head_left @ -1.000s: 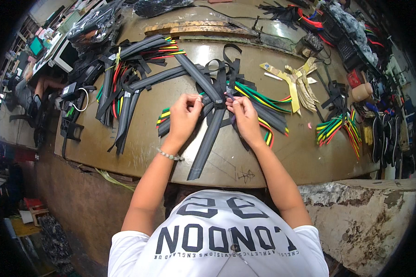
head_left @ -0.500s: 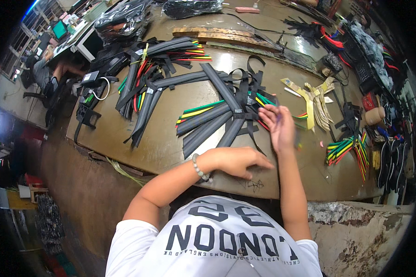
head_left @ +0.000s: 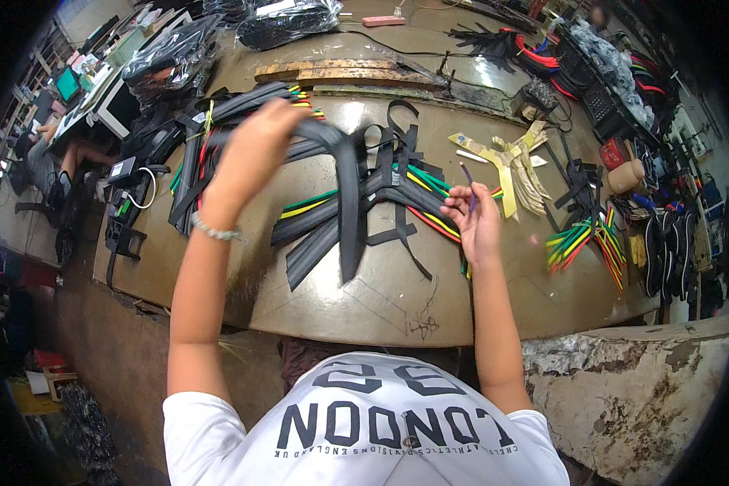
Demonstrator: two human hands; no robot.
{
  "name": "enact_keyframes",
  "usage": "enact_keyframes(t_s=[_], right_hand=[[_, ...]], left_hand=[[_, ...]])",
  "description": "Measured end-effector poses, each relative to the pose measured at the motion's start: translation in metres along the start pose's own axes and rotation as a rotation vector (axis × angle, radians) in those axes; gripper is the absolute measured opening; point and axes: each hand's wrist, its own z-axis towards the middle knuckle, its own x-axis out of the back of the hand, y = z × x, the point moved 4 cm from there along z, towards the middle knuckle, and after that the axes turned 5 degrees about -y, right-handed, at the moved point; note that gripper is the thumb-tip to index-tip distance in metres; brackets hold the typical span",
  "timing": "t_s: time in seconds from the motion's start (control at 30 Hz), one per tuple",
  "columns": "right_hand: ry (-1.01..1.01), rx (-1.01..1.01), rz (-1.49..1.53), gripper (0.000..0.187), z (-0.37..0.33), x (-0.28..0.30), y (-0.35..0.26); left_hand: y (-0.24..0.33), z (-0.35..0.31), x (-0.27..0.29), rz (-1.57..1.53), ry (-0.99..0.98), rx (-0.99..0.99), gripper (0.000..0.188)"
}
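My left hand (head_left: 259, 150), a bracelet on its wrist, is raised over the left of the table, closed on one end of a dark grey padded strap (head_left: 347, 186). The strap bends over and its free end hangs down, blurred by motion. Other grey padded straps (head_left: 312, 257) lie beneath it, with green, yellow and red edging and black webbing (head_left: 401, 231). My right hand (head_left: 479, 227) is closed around a thin purple pen-like stick (head_left: 467, 174), just right of these straps. The left fingertips are partly hidden behind the hand.
Another bundle of grey straps (head_left: 188, 166) lies at the left. Pale yellow cut pieces (head_left: 506, 174) and a bundle of coloured strips (head_left: 579, 243) lie to the right. A long wooden board (head_left: 340, 73) crosses the back. A box with a white cable (head_left: 123, 170) sits near the left edge.
My left hand has swung from near my body out to the far left and lifted a grey strap. The right hand stays near the straps, the stick now clearer. The view has shifted slightly.
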Motion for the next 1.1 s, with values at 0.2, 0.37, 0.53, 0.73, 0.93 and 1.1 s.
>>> enact_keyframes(t_s=[0.2, 0.37, 0.53, 0.73, 0.93, 1.1], right_hand=[[-0.026, -0.022, -0.006, 0.017, 0.000, -0.004, 0.000], [-0.082, -0.029, -0.066, 0.019, -0.004, -0.011, 0.004], [-0.067, 0.020, -0.163, 0.019, -0.003, -0.001, 0.004], [0.084, 0.061, -0.726, 0.020, -0.001, 0.007, 0.019], [-0.014, -0.083, -0.635, 0.022, -0.057, -0.001, -0.014], [-0.075, -0.058, -0.913, 0.025, -0.010, 0.038, -0.042]], left_hand=[[-0.081, -0.096, -0.015, -1.189, 0.589, 0.863, 0.060], [-0.094, -0.125, -0.079, -1.855, 0.527, 1.303, 0.074], [-0.069, -0.109, 0.017, -0.078, -0.056, 1.191, 0.072], [0.060, -0.029, -0.091, -0.311, -0.105, 0.407, 0.051], [0.100, -0.067, -0.110, -0.454, -0.143, 0.334, 0.045], [0.119, -0.075, -0.078, -0.231, -0.012, 0.238, 0.035]])
